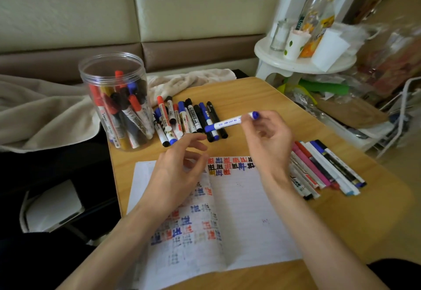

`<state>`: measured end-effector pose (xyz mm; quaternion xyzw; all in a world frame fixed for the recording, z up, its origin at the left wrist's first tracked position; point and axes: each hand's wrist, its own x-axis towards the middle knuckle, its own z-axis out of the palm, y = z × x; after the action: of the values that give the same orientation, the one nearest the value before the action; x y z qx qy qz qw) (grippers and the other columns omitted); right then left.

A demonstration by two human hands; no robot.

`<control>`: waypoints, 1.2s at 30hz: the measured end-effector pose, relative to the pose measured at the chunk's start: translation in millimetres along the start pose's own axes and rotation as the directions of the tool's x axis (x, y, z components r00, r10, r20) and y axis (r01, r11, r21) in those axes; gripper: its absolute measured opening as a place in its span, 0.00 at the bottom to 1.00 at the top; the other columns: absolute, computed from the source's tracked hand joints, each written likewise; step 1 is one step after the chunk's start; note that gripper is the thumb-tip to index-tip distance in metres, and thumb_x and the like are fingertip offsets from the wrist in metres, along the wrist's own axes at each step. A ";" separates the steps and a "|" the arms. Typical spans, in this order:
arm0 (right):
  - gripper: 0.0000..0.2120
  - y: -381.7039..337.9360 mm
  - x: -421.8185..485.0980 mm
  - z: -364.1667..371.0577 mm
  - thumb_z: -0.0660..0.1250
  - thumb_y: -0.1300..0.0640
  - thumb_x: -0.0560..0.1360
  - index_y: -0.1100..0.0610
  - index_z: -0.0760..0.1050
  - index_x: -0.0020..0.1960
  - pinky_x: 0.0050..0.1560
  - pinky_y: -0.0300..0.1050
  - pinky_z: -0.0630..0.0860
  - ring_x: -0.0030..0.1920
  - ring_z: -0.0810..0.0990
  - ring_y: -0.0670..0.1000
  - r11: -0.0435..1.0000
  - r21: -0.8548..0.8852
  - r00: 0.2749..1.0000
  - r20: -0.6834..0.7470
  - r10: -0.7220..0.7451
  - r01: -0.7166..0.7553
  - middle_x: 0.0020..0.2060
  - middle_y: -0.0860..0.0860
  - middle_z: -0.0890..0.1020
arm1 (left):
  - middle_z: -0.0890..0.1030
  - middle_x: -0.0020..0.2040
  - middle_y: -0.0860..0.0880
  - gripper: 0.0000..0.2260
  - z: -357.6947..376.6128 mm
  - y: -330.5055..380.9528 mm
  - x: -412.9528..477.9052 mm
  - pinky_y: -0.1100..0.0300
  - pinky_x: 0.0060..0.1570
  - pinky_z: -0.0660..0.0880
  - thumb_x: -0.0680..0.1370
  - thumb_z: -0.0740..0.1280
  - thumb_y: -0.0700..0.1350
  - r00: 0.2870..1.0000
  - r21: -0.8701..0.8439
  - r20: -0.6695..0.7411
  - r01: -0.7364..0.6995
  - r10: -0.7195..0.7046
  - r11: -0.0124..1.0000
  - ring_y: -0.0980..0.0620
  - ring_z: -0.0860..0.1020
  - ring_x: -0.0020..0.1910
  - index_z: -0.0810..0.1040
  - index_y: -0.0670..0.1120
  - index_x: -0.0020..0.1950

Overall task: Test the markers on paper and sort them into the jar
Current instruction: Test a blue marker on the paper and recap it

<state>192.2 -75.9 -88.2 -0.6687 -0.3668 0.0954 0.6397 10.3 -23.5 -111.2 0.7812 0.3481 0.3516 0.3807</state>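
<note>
My right hand (268, 139) holds a blue-and-white marker (230, 122) by its right end, level above the table, its blue cap pointing left. My left hand (180, 164) hovers over the paper with fingers loosely spread and nothing in it, just below the marker's capped end. An open notebook (239, 210) lies on the table, covered with red, blue and black test marks. A clear plastic jar (117, 105) at the back left stands upright with several markers inside. A row of markers (186, 119) lies next to the jar. Another pile of markers (323, 169) lies right of the notebook.
The wooden table (364, 221) ends close on the right. A beige blanket (45, 112) lies left of the jar, against a padded wall. At the back right, a white stool (303, 62) carries bottles and cups, with cluttered bags and a rack beside it.
</note>
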 end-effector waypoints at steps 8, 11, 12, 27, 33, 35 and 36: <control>0.07 -18.3 -25.1 -50.1 0.72 0.54 0.80 0.59 0.82 0.51 0.46 0.42 0.77 0.39 0.83 0.49 0.935 0.242 0.965 0.105 0.241 -0.259 0.39 0.55 0.86 | 0.76 0.60 0.61 0.18 10.8 9.1 -0.9 0.67 0.47 0.77 0.78 0.69 0.55 0.992 0.045 0.016 -0.124 0.123 0.991 0.60 0.79 0.55 0.77 0.56 0.67; 0.09 -13.8 -37.7 -54.2 0.72 0.53 0.80 0.60 0.82 0.50 0.49 0.48 0.79 0.41 0.84 0.53 0.899 0.302 0.949 0.117 0.294 -0.316 0.39 0.56 0.86 | 0.81 0.50 0.63 0.13 12.4 11.5 -3.2 0.65 0.46 0.77 0.79 0.68 0.54 0.985 0.160 0.056 -0.168 0.161 0.973 0.59 0.80 0.47 0.81 0.54 0.62; 0.09 -11.4 -41.9 -54.0 0.72 0.53 0.79 0.60 0.82 0.49 0.49 0.48 0.79 0.41 0.84 0.53 0.891 0.308 0.943 0.133 0.306 -0.333 0.39 0.56 0.86 | 0.81 0.48 0.62 0.11 13.6 12.3 -4.0 0.64 0.45 0.77 0.79 0.69 0.53 0.981 0.188 0.064 -0.191 0.181 0.963 0.59 0.80 0.46 0.82 0.53 0.60; 0.12 0.0 -45.9 -50.1 0.71 0.52 0.79 0.62 0.85 0.48 0.50 0.43 0.83 0.42 0.87 0.52 0.944 0.162 0.897 0.392 0.206 -0.288 0.38 0.58 0.87 | 0.77 0.35 0.54 0.11 16.1 13.1 -4.5 0.56 0.36 0.69 0.85 0.61 0.52 0.945 0.153 0.228 -0.273 0.235 0.950 0.51 0.75 0.36 0.80 0.50 0.51; 0.11 2.5 -44.1 -46.5 0.72 0.53 0.78 0.62 0.84 0.49 0.53 0.48 0.83 0.43 0.87 0.54 0.948 0.183 0.886 0.436 0.158 -0.259 0.39 0.58 0.87 | 0.77 0.34 0.53 0.10 11.2 10.6 -6.2 0.56 0.36 0.69 0.83 0.61 0.54 0.950 0.121 0.232 -0.241 0.209 0.963 0.50 0.76 0.36 0.79 0.52 0.48; 0.11 3.3 -43.7 -45.7 0.72 0.53 0.78 0.62 0.84 0.50 0.53 0.47 0.83 0.43 0.87 0.55 0.951 0.186 0.886 0.440 0.145 -0.248 0.40 0.58 0.87 | 0.77 0.34 0.53 0.08 10.3 9.4 -5.1 0.57 0.36 0.70 0.83 0.62 0.53 0.949 0.101 0.250 -0.224 0.193 0.969 0.50 0.76 0.36 0.79 0.54 0.48; 0.11 3.5 -42.9 -45.9 0.72 0.54 0.78 0.62 0.84 0.50 0.53 0.46 0.83 0.43 0.87 0.54 0.953 0.185 0.886 0.442 0.139 -0.241 0.40 0.58 0.87 | 0.77 0.34 0.53 0.08 10.2 9.2 -4.3 0.56 0.36 0.70 0.83 0.62 0.52 0.947 0.092 0.261 -0.215 0.185 0.972 0.50 0.75 0.36 0.79 0.54 0.48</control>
<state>190.3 -137.9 -98.6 -0.5845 -0.4154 0.3437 0.6064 18.9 -34.9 -109.4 0.8719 0.2364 0.2655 0.3368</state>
